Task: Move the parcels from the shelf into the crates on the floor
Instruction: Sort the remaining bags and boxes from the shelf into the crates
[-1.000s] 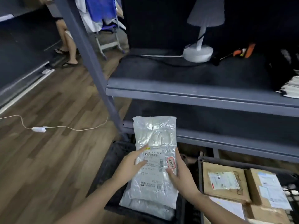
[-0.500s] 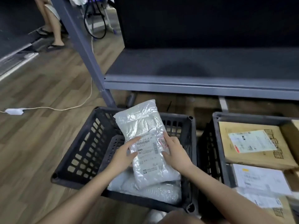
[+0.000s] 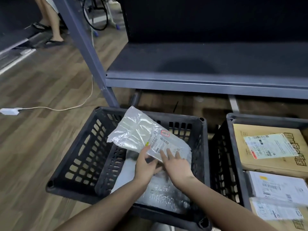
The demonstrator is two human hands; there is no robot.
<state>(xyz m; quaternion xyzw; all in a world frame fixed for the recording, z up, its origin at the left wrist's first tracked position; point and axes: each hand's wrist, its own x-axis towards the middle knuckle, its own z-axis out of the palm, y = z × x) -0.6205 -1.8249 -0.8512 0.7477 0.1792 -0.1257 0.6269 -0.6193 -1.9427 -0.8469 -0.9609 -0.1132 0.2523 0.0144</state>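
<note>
A silver plastic mailer parcel [image 3: 141, 134] with a white label hangs tilted inside the left black crate [image 3: 80, 157], one corner above the far rim. My left hand [image 3: 144, 165] grips its near edge, thumb on top. My right hand [image 3: 176, 164] lies beside it with straight fingers touching the parcel's label end. Under my hands a bubble-wrap parcel [image 3: 166, 195] lies on the crate's bottom. The grey shelf [image 3: 200, 80] stands just behind the crates.
A second black crate [image 3: 231, 147] at the right holds cardboard parcels [image 3: 270, 147] with labels. A shelf post [image 3: 93, 64] stands left of the crate. A white cable and adapter [image 3: 10, 111] lie on the wood floor. A person's legs [image 3: 53, 20] are at far left.
The parcel came down from shelf height into the left crate and turned diagonal. My right hand went from gripping its edge to lying flat on it. The view tilted down.
</note>
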